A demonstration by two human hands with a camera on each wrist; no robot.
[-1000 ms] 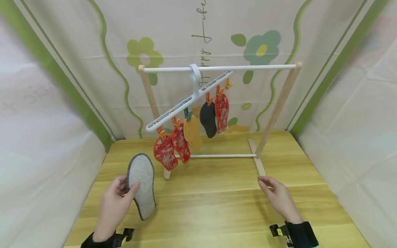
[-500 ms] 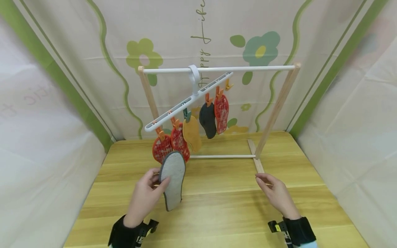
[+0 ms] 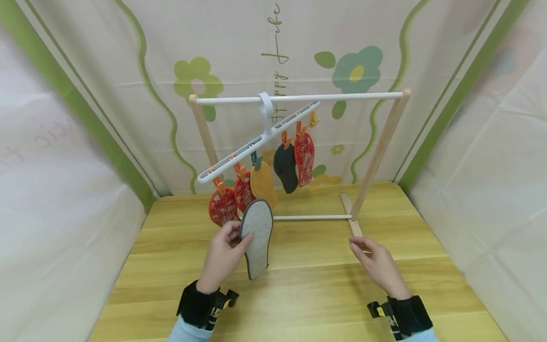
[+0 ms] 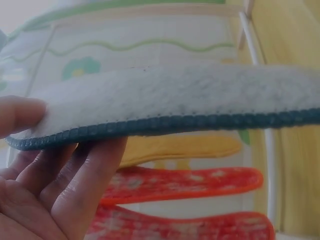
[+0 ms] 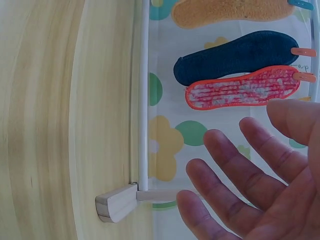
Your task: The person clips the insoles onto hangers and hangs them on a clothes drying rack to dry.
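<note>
A small wooden drying rack with a white top bar (image 3: 299, 97) stands at the back of the light wooden table (image 3: 307, 289). A white plastic clip hanger (image 3: 256, 142) hangs tilted from the bar, its left end lower, with five insoles pinned beneath. The left hand (image 3: 222, 256) holds a grey felt insole (image 3: 258, 237) upright just before the hanger's lower end. The right hand (image 3: 376, 266) hovers near the rack's right foot (image 3: 352, 223).

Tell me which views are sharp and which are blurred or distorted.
Head view: even light, sharp centre, wide-angle bowing at the edges. Left wrist view: the grey insole and left hand sit too close, so they look soft and hazy. Right wrist view: the right hand is blurred, the hanging insoles clear.
</note>
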